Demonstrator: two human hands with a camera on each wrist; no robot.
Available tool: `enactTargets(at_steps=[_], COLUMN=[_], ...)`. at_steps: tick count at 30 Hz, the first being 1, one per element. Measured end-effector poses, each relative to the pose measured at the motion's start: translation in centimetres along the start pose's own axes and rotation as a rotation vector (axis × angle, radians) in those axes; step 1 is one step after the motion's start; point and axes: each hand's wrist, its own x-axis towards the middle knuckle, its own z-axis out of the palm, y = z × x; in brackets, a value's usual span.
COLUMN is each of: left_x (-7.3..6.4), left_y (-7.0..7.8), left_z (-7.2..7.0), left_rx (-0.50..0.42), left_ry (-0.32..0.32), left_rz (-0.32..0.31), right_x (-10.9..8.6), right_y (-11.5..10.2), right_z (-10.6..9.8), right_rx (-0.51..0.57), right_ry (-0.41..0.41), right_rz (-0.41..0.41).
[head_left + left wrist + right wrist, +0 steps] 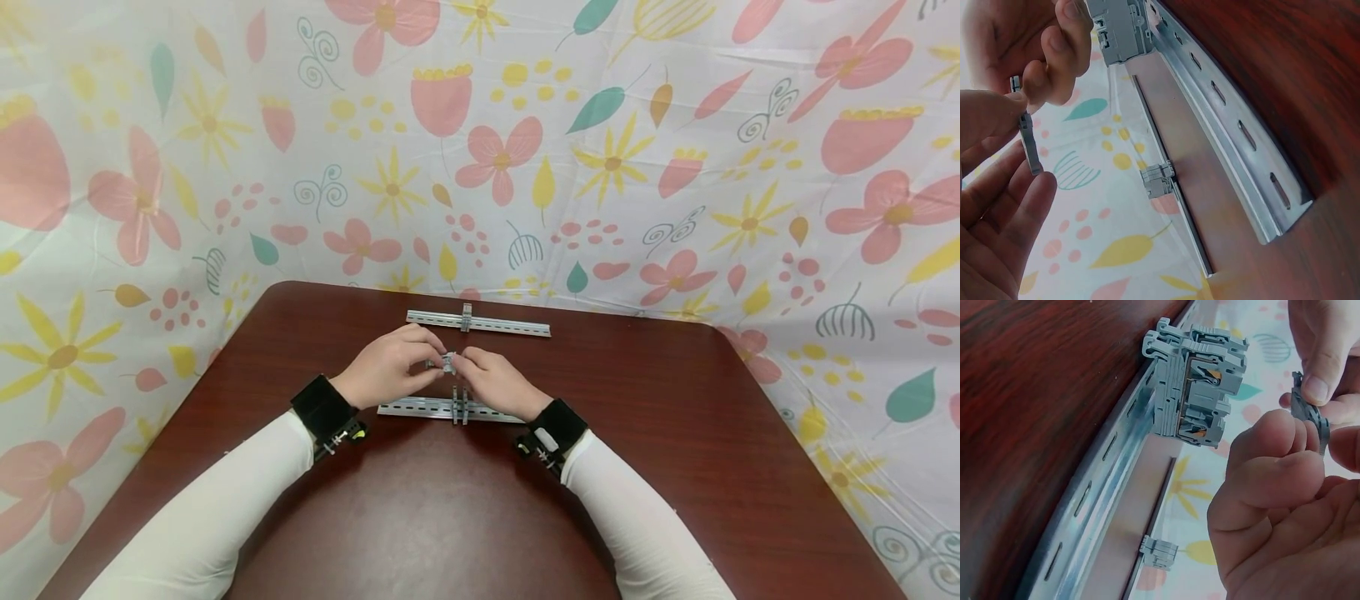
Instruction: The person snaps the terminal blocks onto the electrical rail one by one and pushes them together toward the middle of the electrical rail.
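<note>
A slim grey terminal block (pixel 448 362) is held between both hands above the table, between two metal rails. My left hand (pixel 393 362) pinches it between thumb and fingers; in the left wrist view the block (pixel 1029 140) appears edge-on. From the other side my right hand (pixel 498 383) grips it with curled fingers and thumb, and its fingers hide part of the block (pixel 1310 415) in the right wrist view. Just below the hands lies the near slotted rail (pixel 412 407), with a pair of grey terminal blocks (pixel 1194 384) clipped upright near its middle.
Farther back, a second slotted rail (pixel 510 326) lies roughly parallel, carrying a small grey block (pixel 467 317). Both rails rest on a dark red-brown table (pixel 660 433). A flower-patterned cloth (pixel 570 167) hangs behind and beside the table.
</note>
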Motion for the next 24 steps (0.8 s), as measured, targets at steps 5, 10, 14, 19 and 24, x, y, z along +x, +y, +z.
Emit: enactTargets(at_steps=[5,10,14,19,24], left_x=[-0.02,-0.05,-0.03,0.04,-0.03], left_y=[0.15,0.18,0.20,0.17,0.06], left_z=[0.10,0.22,0.25,0.20,0.18], left_rx=[-0.003,0.021,0.060,0.091,0.152], left_ry=[-0.004,0.009,0.027,0.056,0.086], left_rz=[0.005,0.016,0.023,0.017,0.013], right_x=[-0.04,-0.09,-0.02,0.05,0.02], right_y=[0.19,0.06,-0.11,-0.20,-0.29], right_z=[0.16,0.19,0.12,-0.01,-0.12], right_rx=[0.017,0.022,0.021,0.047,0.121], right_ry=[-0.023,-0.026,-0.016,0.018,0.036], right_rz=[-0.019,-0.049,-0.065,-0.057,-0.038])
